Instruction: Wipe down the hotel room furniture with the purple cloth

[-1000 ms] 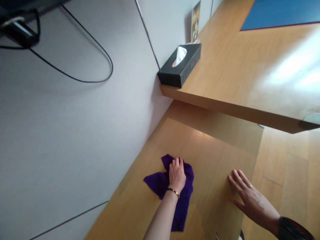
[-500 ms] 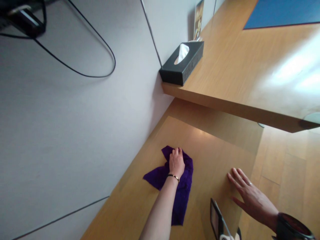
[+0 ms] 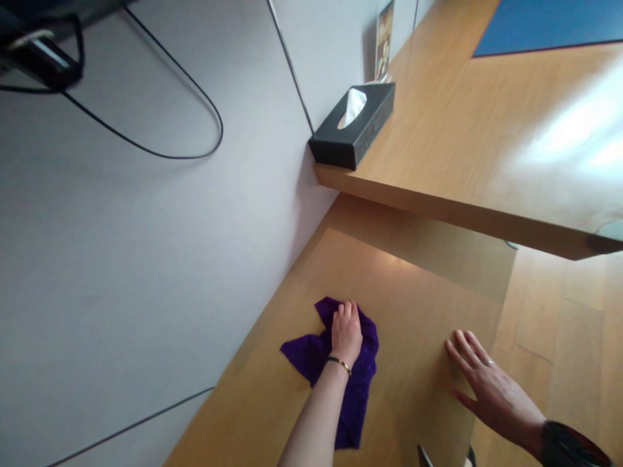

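My left hand [image 3: 347, 332], with a thin bracelet on its wrist, presses a purple cloth [image 3: 357, 389] onto the lower wooden surface. Its fingers are curled over the cloth, which spreads out on both sides of the hand and forearm. My right hand [image 3: 491, 386] rests flat near the right edge of that surface, fingers stretched and thumb apart, holding nothing. It wears a ring, and a dark band is around its wrist. Both hands lie on the wooden surface [image 3: 399, 292], with bare wood between them.
A higher wooden desk [image 3: 452, 149] overhangs the far end. On it are a black tissue box [image 3: 353, 126], a small picture card [image 3: 384, 39] and a blue mat [image 3: 555, 26]. A white wall [image 3: 170, 259] runs along the left, with a hanging black cable [image 3: 221, 126]. A dark object [image 3: 424, 456] shows at the bottom edge.
My left hand and the cloth appear slightly lower in view, and the whole view has shifted a little. The dark-framed object at the bottom has mostly left the frame. My right hand stays flat.
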A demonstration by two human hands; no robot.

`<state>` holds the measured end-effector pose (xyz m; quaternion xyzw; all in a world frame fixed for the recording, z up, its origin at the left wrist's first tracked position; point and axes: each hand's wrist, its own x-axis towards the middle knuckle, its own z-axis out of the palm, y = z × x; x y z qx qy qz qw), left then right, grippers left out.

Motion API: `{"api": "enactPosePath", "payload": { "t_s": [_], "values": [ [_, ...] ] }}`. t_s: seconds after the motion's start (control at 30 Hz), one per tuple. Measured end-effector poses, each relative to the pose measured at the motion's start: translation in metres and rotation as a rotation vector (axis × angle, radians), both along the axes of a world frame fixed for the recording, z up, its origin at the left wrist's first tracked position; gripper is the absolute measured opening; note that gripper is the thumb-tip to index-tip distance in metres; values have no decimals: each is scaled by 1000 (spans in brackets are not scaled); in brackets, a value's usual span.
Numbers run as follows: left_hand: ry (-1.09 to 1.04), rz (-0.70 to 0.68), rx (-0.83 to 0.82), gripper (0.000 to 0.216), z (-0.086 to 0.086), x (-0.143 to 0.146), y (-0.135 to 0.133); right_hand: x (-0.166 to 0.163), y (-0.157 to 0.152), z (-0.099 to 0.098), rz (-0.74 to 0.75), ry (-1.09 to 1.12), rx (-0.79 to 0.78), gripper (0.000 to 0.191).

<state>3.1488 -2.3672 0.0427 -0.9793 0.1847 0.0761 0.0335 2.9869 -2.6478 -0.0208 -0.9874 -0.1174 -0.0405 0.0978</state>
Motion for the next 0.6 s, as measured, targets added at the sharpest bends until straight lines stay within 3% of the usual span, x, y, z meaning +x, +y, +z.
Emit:
{"api": "enactPosePath", "payload": {
  "t_s": [0.1, 0.5, 0.6],
  "values": [
    [-2, -2, -1, 52, 1, 10, -4, -1, -2, 1, 9, 10, -3, 66],
    [-17, -37, 5, 54, -3, -11, 8, -1, 0, 1, -1, 24, 7, 68],
    [-27, -35, 28, 54, -5, -4, 4, -1, 1, 1, -6, 33, 9, 69]
  ]
}}
